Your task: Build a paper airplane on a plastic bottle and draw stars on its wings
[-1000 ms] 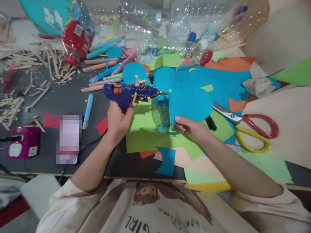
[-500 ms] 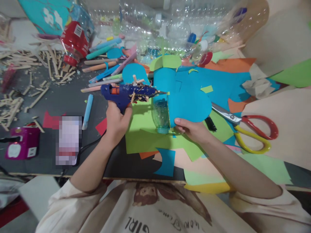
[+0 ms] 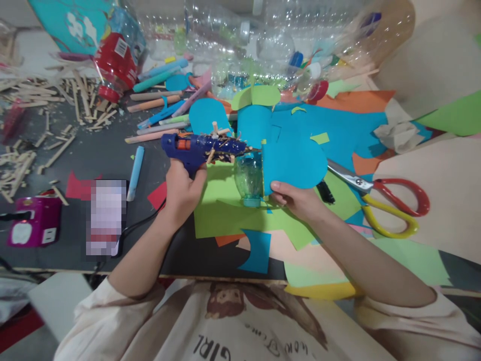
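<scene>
Left hand (image 3: pixel 183 188) clamped on dark blue plastic glue gun (image 3: pixel 203 146), nozzle at rounded blue paper cutout (image 3: pixel 295 163); right hand (image 3: pixel 296 199) pinches cutout's lower edge beside small clear plastic bottle (image 3: pixel 248 178).

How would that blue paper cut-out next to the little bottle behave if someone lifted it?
Probably light: the blue paper cut-out is a thin sheet. It seems fairly stiff, standing up flat though the right hand pinches only its lower edge. A push from the glue gun in the left hand, near its edge, would likely bend it.

glue gun (image 3: pixel 205 148) left of bottle (image 3: pixel 248 181), scissors (image 3: pixel 379 198) right
</scene>
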A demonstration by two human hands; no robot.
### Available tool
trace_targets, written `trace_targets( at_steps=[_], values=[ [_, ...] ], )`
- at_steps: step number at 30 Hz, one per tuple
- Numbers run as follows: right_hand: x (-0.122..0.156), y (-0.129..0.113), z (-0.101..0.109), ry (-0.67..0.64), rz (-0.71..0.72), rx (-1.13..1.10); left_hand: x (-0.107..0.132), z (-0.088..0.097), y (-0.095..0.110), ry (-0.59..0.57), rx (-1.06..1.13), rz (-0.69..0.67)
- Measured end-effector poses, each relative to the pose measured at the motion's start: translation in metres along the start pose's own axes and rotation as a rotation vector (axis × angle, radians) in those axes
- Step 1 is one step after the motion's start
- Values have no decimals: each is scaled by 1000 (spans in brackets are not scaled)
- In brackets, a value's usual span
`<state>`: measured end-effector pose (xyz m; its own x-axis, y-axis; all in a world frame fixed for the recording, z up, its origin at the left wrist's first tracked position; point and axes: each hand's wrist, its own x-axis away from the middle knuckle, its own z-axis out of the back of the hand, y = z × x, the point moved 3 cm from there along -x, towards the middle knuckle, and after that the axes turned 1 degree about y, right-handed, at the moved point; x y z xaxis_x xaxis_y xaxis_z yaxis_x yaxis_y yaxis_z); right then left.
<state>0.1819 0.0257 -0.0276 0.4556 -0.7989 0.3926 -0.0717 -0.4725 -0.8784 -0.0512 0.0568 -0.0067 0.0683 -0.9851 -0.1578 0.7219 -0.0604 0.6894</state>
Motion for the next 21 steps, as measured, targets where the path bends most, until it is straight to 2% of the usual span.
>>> trace_targets(
  at_steps=[3,7,15,21],
  values=[
    [0,1,0,17,-4,-14,1,2,-1,40,-49,25],
    [1,2,2,54,-12,-48,2,2,0,36,-52,46],
    [0,2,3,14,28,-35,1,3,2,59,-61,61],
    [0,2,3,-5,17,-14,2,-1,-1,-60,-52,110]
  ],
)
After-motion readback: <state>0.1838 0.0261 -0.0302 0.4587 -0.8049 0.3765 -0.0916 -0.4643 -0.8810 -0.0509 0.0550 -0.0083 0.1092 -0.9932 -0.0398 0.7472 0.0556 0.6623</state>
